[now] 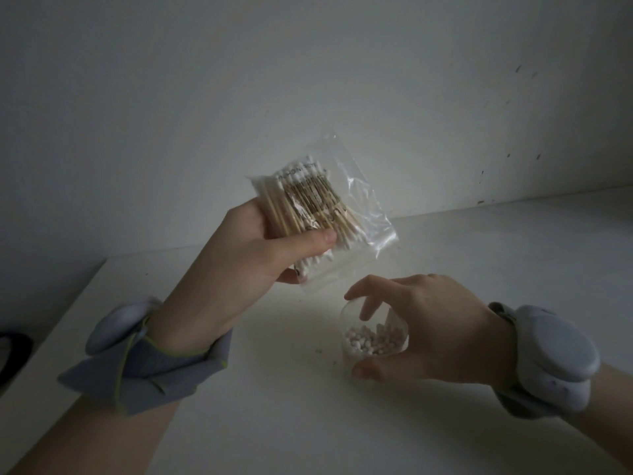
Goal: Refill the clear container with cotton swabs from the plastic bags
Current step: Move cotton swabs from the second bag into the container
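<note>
The left hand (260, 248) grips a clear plastic bag (329, 214) of wooden cotton swabs, held up above the white tabletop (479, 269). The right hand (428, 330) curls around a clear container (375, 337) standing on the tabletop just below the bag, with swab tips showing inside.

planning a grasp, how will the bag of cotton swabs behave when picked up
The plastic bag looks floppy and probably slippery where its clear film is loose. The packed cotton swabs likely stiffen its middle. It seems light: the left hand holds it aloft between thumb and fingers.
</note>
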Demonstrator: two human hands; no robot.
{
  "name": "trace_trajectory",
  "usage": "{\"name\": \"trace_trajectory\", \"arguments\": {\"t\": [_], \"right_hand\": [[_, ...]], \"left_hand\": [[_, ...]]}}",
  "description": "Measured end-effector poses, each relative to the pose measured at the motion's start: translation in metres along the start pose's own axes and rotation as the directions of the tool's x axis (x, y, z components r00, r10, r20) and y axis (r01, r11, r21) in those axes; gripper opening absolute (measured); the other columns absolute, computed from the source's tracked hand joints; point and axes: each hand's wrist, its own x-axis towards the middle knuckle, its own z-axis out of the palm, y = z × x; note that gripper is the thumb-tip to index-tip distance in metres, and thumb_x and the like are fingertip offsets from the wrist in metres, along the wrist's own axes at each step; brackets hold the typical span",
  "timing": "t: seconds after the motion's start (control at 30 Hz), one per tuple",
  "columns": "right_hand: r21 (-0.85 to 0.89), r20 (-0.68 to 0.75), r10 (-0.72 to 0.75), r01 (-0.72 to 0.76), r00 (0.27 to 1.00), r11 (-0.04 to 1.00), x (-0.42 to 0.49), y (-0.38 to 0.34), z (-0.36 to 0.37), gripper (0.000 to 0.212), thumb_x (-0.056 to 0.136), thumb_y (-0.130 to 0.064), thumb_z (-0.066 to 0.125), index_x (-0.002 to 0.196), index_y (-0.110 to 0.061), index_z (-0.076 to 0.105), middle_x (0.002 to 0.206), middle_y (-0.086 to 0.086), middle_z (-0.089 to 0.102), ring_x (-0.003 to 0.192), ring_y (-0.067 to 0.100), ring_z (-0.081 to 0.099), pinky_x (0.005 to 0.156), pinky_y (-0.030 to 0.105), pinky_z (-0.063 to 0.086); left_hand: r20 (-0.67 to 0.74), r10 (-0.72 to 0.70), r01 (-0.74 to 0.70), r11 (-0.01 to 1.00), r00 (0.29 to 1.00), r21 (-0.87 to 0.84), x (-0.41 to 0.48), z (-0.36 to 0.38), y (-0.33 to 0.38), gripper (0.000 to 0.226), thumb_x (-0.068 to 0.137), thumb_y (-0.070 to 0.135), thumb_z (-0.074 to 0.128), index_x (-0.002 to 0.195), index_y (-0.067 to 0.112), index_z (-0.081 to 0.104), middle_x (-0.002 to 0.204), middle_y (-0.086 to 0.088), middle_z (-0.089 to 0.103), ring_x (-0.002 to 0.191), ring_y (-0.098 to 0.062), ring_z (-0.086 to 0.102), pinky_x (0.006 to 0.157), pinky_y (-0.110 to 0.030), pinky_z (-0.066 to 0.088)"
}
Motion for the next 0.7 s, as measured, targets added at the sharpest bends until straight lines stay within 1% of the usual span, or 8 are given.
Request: {"name": "trace_trajectory", "arguments": {"t": [0.07,0.23,0.3,0.37,0.47,0.57,0.63,0.7], "right_hand": [[0.013,0.024,0.005,-0.006,1.000,1.000,0.000,-0.001,0.000,0.083,0.051,-0.085,0.037,0.123,-0.044,0.037,0.110,-0.024,0.060,0.076,-0.003,0.057,0.071,0.013,0.043],[0.078,0.043,0.016,-0.019,0.999,0.997,0.000,0.000,0.003,0.085,0.047,-0.086,0.037,0.122,-0.047,0.032,0.108,-0.026,0.058,0.075,-0.002,0.057,0.073,0.017,0.045],[0.107,0.058,0.025,-0.031,0.998,0.994,0.000,0.003,0.001,0.088,0.045,-0.088,0.039,0.123,-0.050,0.026,0.109,-0.027,0.056,0.081,0.000,0.061,0.078,0.022,0.048],[0.142,0.054,0.018,-0.025,0.998,0.990,0.000,0.008,-0.004,0.091,0.043,-0.092,0.039,0.123,-0.050,0.027,0.110,-0.029,0.054,0.089,0.002,0.060,0.083,0.026,0.049],[0.282,-0.063,0.045,-0.026,0.997,0.959,0.000,0.017,-0.011,0.068,0.049,-0.093,0.038,0.105,-0.054,0.039,0.102,-0.032,0.055,0.092,-0.001,0.058,0.082,0.030,0.050],[0.530,-0.257,0.112,0.043,0.960,0.847,0.004,0.025,-0.011,0.057,0.063,-0.083,0.045,0.103,-0.043,0.055,0.101,-0.019,0.064,0.087,0.007,0.062,0.077,0.034,0.050],[0.638,-0.263,0.118,0.081,0.958,0.766,0.007,0.025,-0.010,0.047,0.070,-0.068,0.055,0.097,-0.030,0.063,0.095,-0.006,0.067,0.081,0.017,0.064,0.074,0.042,0.053],[0.712,-0.226,0.096,0.097,0.969,0.695,0.008,0.024,-0.009,0.032,0.075,-0.050,0.064,0.085,-0.020,0.066,0.084,0.001,0.069,0.074,0.019,0.064,0.070,0.034,0.054]], "left_hand": [[0.000,-0.012,0.012,1.000,1.000,0.002,0.001,0.000,-0.001,0.027,0.066,0.030,0.073,0.092,0.020,0.072,0.086,0.004,0.075,0.075,-0.003,0.067,0.052,-0.018,0.049],[0.018,-0.041,0.041,0.999,0.999,0.008,0.002,0.002,-0.005,0.018,0.076,0.020,0.071,0.094,0.019,0.071,0.087,0.003,0.075,0.075,-0.003,0.067,0.052,-0.018,0.049],[0.024,-0.041,0.041,0.999,0.999,0.005,0.002,0.002,-0.005,0.018,0.077,0.020,0.070,0.094,0.019,0.072,0.086,0.004,0.075,0.073,-0.003,0.066,0.052,-0.019,0.049],[0.027,-0.039,0.039,0.999,0.999,0.001,0.003,0.002,-0.005,0.019,0.076,0.020,0.070,0.095,0.018,0.071,0.084,0.004,0.074,0.071,-0.003,0.066,0.053,-0.019,0.049],[0.032,-0.041,0.041,0.999,0.999,-0.009,0.003,0.003,-0.006,0.020,0.076,0.020,0.071,0.095,0.019,0.071,0.085,0.006,0.075,0.074,-0.001,0.067,0.053,-0.019,0.049],[0.043,-0.053,0.052,0.998,0.998,0.024,0.002,0.007,-0.009,0.019,0.077,0.019,0.071,0.096,0.020,0.070,0.088,0.005,0.075,0.076,-0.001,0.067,0.053,-0.020,0.051],[0.067,-0.060,0.056,0.997,0.996,0.061,0.001,0.012,-0.012,0.019,0.076,0.019,0.072,0.095,0.021,0.070,0.088,-0.001,0.075,0.072,-0.006,0.067,0.052,-0.020,0.051],[0.112,-0.060,0.047,0.992,0.992,0.114,0.001,0.015,-0.014,0.019,0.075,0.019,0.074,0.092,0.024,0.068,0.087,-0.005,0.073,0.069,-0.011,0.065,0.051,-0.019,0.051]]}}
